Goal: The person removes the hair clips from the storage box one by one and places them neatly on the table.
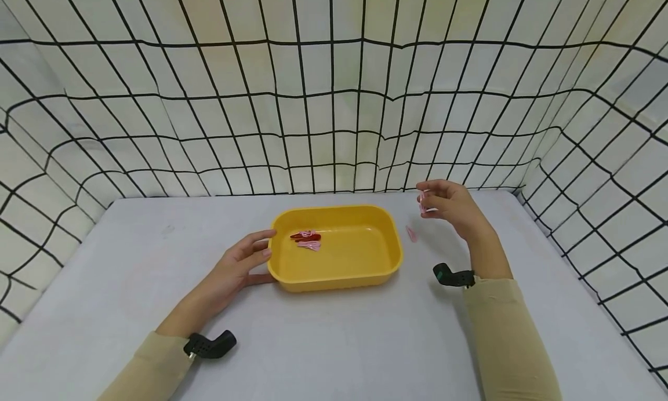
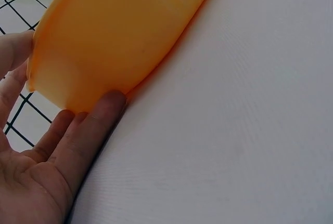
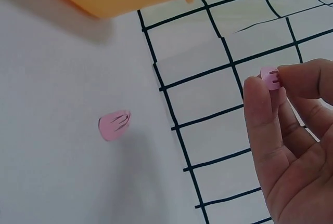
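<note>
My left hand (image 1: 242, 262) rests against the left end of a yellow tray (image 1: 339, 280), fingertips at its rim and thumb low by the near corner. In the left wrist view, the palm of the left hand (image 2: 49, 167) stands apart from the tray wall (image 2: 119, 37). Over the table to the tray's right, my right hand (image 1: 453, 207) pinches a small pink hair clip (image 3: 270, 78) between thumb and fingertips. Another pink hair clip (image 1: 411, 233) lies on the table below that hand. Inside the tray, at its left, are red hair clips (image 1: 307, 237) and pink hair clips (image 1: 309, 245).
The tray stands on a white table (image 1: 334, 343). A black wire grid (image 1: 334, 92) rises behind the table and along both sides, close beyond the right hand. Each wrist wears a black device, the left one (image 1: 211, 345) and the right one (image 1: 454, 275).
</note>
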The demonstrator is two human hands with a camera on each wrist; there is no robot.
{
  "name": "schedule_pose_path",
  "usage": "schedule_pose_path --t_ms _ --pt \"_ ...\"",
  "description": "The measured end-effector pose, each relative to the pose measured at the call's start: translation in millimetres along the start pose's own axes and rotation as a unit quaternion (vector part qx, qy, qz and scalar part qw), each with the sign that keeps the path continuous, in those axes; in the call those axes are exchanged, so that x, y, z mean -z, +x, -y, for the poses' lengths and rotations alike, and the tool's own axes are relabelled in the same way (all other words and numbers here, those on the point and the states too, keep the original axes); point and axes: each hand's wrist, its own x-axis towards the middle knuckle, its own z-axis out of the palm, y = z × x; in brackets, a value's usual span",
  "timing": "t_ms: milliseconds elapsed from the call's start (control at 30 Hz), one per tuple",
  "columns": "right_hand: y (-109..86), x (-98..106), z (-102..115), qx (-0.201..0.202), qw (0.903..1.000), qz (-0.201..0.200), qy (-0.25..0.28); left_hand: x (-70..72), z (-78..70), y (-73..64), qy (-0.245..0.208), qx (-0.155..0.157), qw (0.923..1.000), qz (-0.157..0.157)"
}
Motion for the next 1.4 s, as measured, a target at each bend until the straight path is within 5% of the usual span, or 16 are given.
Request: schedule_pose_path --t_ms 733,1133,1400 --pt "12.3 5.8 -35.4 -0.048 0.9975 0.007 -0.052 0.5 0.8 1.1 0.007 0.001 1.0000 -0.002" --pt "12.9 2.9 -45.9 -0.089 0.9840 0.020 -0.153 0.3 2.0 0.0 0.005 0.001 1.0000 0.000" --pt "14.0 -0.1 -45.7 -0.098 0.9819 0.019 -0.161 -0.4 0.2 1.5 0.012 -0.001 0.9999 0.000"
